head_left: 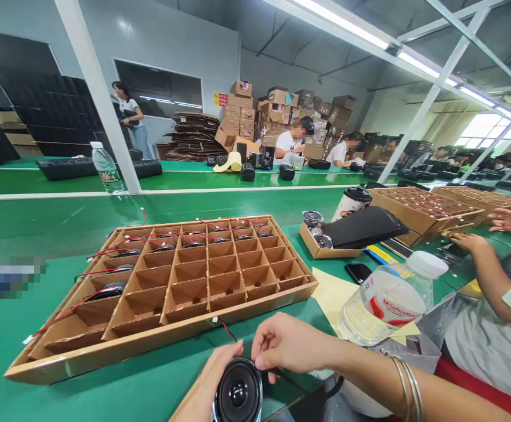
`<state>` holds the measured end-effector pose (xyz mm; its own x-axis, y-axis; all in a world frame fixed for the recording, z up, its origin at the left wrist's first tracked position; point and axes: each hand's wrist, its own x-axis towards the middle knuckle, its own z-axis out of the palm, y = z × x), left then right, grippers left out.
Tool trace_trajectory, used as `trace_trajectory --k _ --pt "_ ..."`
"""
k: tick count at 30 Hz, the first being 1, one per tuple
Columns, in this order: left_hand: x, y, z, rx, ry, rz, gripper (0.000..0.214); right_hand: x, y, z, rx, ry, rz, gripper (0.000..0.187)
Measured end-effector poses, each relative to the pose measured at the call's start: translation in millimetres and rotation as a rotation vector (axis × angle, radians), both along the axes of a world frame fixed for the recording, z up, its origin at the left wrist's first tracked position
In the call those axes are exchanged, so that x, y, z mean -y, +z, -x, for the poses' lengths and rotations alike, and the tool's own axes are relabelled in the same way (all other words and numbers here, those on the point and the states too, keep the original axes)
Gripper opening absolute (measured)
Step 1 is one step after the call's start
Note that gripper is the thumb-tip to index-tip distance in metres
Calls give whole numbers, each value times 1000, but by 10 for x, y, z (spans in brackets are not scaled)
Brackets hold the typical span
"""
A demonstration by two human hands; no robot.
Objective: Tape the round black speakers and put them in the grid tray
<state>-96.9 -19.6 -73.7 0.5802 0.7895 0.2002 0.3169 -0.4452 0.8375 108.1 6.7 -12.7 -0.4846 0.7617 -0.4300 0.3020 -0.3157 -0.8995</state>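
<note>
A round black speaker (238,394) with a shiny centre dome faces up at the bottom middle. My left hand (207,384) is closed around its left side. My right hand (284,346) has thumb and fingers pinched together at the speaker's upper right rim; what lies between them is hidden. A red wire (227,329) with a white plug rises behind the speaker, towards the front wall of a divided cardboard box (150,340). Several speakers with red wires lie in the box's back and left compartments, among them one speaker (111,289) at the left.
Right of the box stand a small carton (319,249) with speakers and black sheets, a patterned cup (352,202), a phone (358,273) and a large plastic bottle (387,299). A co-worker's hand (473,241) is at the right. Another bottle (106,170) stands behind.
</note>
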Motion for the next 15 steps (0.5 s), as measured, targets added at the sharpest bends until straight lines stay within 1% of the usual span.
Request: trace_trajectory --k 1,4,7,9,11,15 --pt "-2 -14 2 -12 20 3 59 -49 7 32 49 39 -23 3" --pt "-19 -85 5 -15 79 7 54 -164 26 122 161 117 -94 5" --pt "-38 -166 1 24 102 53 49 -223 31 195 223 109 -140 4" --pt "-44 -187 0 36 99 79 49 -234 33 227 230 95 -139 8" --pt "-43 -171 1 38 81 64 55 -232 40 246 222 86 -117 11" --pt "-30 -102 5 81 23 -15 83 -219 55 267 195 32 -48 13"
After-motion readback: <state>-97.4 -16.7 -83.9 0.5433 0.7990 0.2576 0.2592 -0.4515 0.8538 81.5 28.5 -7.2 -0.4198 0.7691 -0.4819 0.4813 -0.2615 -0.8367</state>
